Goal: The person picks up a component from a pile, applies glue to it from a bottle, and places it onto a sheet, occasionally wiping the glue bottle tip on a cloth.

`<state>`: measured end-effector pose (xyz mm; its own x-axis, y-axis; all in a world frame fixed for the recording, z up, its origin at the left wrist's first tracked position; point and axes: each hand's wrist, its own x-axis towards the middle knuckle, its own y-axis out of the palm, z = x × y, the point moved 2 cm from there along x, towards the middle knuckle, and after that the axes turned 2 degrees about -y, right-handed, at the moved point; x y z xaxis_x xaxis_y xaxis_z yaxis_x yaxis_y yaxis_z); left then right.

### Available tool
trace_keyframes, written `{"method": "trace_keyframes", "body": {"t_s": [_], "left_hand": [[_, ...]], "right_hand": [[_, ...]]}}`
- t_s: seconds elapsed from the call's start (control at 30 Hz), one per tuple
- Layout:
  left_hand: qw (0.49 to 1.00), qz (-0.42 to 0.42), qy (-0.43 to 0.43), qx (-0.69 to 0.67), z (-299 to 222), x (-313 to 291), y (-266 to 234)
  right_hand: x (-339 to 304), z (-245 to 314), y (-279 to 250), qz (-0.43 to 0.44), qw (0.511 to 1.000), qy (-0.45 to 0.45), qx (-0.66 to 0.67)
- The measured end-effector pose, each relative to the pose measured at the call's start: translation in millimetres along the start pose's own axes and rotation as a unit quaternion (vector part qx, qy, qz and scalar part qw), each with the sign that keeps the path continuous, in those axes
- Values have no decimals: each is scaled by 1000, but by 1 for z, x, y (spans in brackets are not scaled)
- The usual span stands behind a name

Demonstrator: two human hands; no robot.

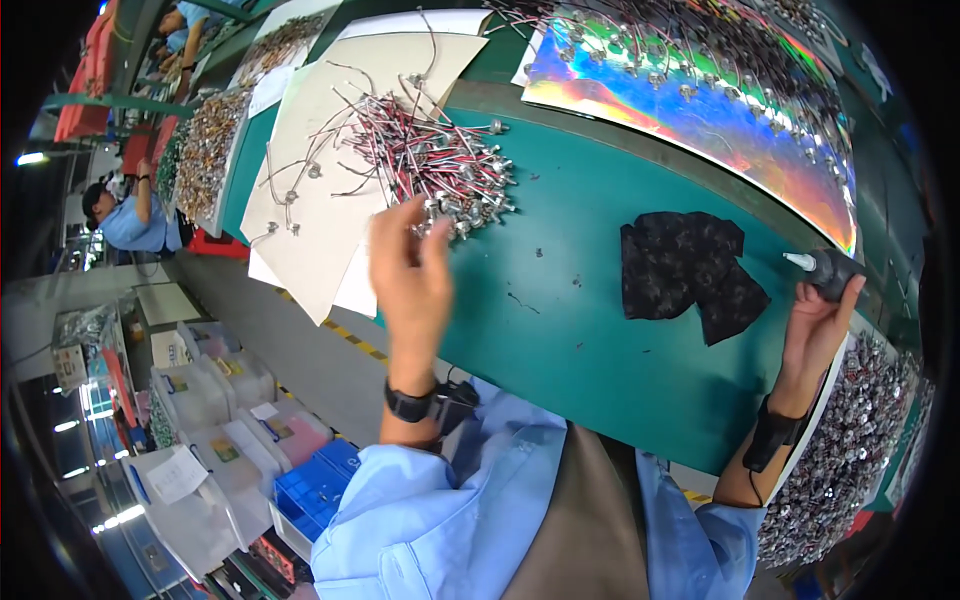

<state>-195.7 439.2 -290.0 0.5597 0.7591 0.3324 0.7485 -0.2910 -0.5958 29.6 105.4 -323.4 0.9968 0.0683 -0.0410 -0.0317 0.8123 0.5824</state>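
My left hand (pixel 408 285) is at the near edge of a pile of small metal parts with red, white and black wires (pixel 430 150). Its thumb and fingers are apart and slightly blurred. Some silver parts show in the gap between them, and I see none gripped. At the right, my right hand (pixel 815 325) is wrapped round a black squeeze bottle (pixel 833 274) with a white nozzle pointing left. A crumpled black patterned cloth (pixel 680 265) lies on the green table (pixel 560 350) between my hands.
Beige sheets (pixel 320 230) lie under the pile. A shiny rainbow-coloured board (pixel 690 120) at the back carries rows of wired parts. More parts fill a tray (pixel 850 440) at the right. Plastic bins (pixel 210 390) and a blue crate (pixel 315 485) stand lower left. Another person (pixel 140 220) is at far left.
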Motion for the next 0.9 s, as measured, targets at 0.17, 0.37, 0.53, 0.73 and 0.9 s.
{"method": "trace_keyframes", "body": {"t_s": [0.17, 0.37, 0.53, 0.73, 0.9], "left_hand": [[986, 29, 64, 153, 12, 27, -23], [964, 121, 73, 226, 11, 36, -10], [978, 116, 65, 159, 21, 39, -22], [943, 71, -209, -248, 46, 45, -58], [806, 49, -179, -562, 47, 57, -76]], "right_hand": [[-8, -8, 17, 43, 999, 21, 8], [-18, 1, 22, 21, 1000, 2, -3], [-20, 10, 29, 23, 999, -19, -21], [-16, 12, 24, 21, 999, -25, -22], [-18, 13, 38, 6, 999, -24, -23]]}}
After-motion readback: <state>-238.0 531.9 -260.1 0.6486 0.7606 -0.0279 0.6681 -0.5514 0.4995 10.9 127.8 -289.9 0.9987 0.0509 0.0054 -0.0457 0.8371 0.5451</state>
